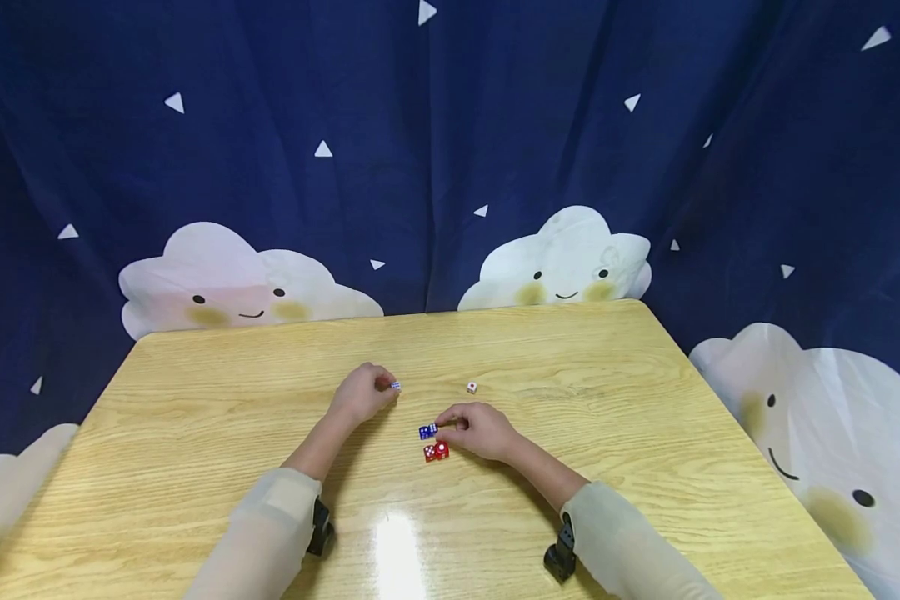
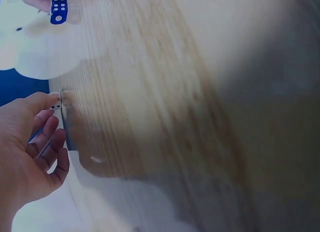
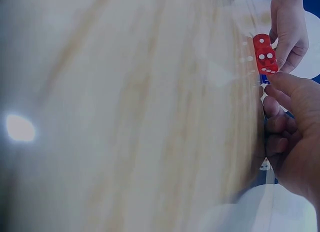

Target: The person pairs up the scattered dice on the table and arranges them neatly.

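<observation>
My left hand (image 1: 362, 393) pinches a white die (image 1: 396, 386) between thumb and fingertips at the table surface. In the left wrist view the same white die (image 2: 56, 105) shows dark dots under the thumb, with the other fingers curled. My right hand (image 1: 480, 429) pinches the right one of two blue dice (image 1: 424, 432) standing side by side. Just nearer than these sit two red dice (image 1: 436, 452), touching or nearly so, close to the right thumb. In the right wrist view the red dice (image 3: 265, 54) hide most of the blue ones.
Another white die (image 1: 472, 387) lies beyond the right hand, a red dot on top. Everything rests on a light wooden table (image 1: 217, 417). A dark blue curtain (image 1: 420, 150) with cloud pictures hangs behind and around the table's edges.
</observation>
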